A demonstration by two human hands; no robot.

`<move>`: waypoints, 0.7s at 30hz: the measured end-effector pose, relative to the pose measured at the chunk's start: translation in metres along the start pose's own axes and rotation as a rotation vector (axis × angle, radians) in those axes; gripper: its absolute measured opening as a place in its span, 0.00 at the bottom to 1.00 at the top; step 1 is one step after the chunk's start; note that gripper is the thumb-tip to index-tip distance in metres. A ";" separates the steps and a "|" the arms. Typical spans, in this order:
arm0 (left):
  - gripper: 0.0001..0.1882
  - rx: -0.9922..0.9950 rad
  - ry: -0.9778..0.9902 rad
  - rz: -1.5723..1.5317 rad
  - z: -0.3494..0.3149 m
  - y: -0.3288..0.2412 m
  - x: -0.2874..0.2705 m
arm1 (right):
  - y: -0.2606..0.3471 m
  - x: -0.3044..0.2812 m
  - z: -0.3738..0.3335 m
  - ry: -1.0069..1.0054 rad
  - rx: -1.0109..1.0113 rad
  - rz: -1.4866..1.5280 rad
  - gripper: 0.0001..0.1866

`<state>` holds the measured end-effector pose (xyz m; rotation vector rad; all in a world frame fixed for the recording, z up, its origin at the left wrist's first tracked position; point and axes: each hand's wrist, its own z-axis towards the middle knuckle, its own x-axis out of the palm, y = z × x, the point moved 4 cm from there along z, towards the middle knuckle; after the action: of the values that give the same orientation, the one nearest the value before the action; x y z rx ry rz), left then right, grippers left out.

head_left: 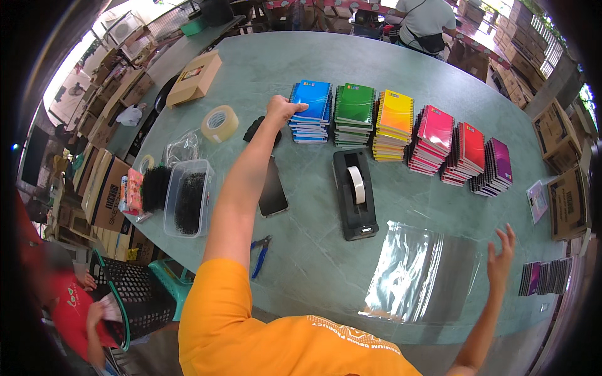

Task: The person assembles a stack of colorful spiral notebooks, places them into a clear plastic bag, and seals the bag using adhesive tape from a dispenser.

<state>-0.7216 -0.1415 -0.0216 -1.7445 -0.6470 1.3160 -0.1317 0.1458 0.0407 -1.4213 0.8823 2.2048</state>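
My left hand (285, 111) reaches to the stack of blue spiral notebooks (313, 100), its thumb on the top cover and its fingers closed at the left edge. To the right run stacks of green (355, 105), yellow (395, 111), pink (434, 128), red (470, 145) and purple notebooks (500, 156). My right hand (500, 255) is raised at the right, fingers apart, holding nothing. Beside it, clear plastic bags (401, 269) lie flat on the table. A black tape dispenser (364, 230) stands between these bags and the stacks.
Around my left arm are a phone (273, 191), blue-handled cutters (260, 258), a tape roll (219, 123) and a plastic tub (205, 200) of black pieces. More notebooks (545, 277) lie far right. At lower left, a person in red (72, 307) is beside a black basket (141, 294).
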 end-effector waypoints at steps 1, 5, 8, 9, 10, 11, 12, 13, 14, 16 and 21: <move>0.25 0.017 -0.006 -0.082 -0.003 -0.007 0.000 | 0.025 0.016 0.011 -0.005 -0.040 0.049 0.19; 0.29 -0.016 0.074 -0.408 -0.032 -0.067 -0.006 | 0.126 0.086 0.054 0.169 0.063 0.749 0.18; 0.23 0.130 0.300 -0.418 -0.121 -0.113 0.046 | 0.199 0.132 0.084 0.257 0.268 1.750 0.26; 0.21 0.220 0.507 -0.408 -0.137 -0.118 0.066 | 0.203 0.151 0.097 0.385 0.327 1.937 0.26; 0.18 0.309 0.706 -0.394 -0.150 -0.120 0.083 | 0.205 0.163 0.105 0.527 0.378 2.124 0.27; 0.16 0.390 0.896 -0.376 -0.157 -0.116 0.098 | 0.204 0.164 0.106 0.521 0.433 2.044 0.24; 0.19 0.955 0.550 -0.085 -0.132 -0.112 0.086 | 0.210 0.163 0.104 0.528 0.480 1.967 0.22; 0.22 0.900 0.282 0.156 -0.116 -0.112 0.082 | 0.201 0.161 0.101 0.506 0.544 1.879 0.19; 0.21 1.118 0.045 0.315 -0.103 -0.103 0.075 | 0.197 0.160 0.094 0.570 0.580 1.797 0.17; 0.20 1.199 -0.011 0.622 -0.076 -0.067 0.084 | 0.182 0.172 0.082 0.583 0.673 1.764 0.17; 0.14 0.838 0.288 0.237 -0.082 -0.101 0.073 | 0.145 0.186 0.061 0.639 0.751 1.721 0.17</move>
<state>-0.6135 -0.0567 0.0354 -1.2736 0.2711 1.2034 -0.3398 0.0760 -0.0662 -0.8605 3.5847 1.4064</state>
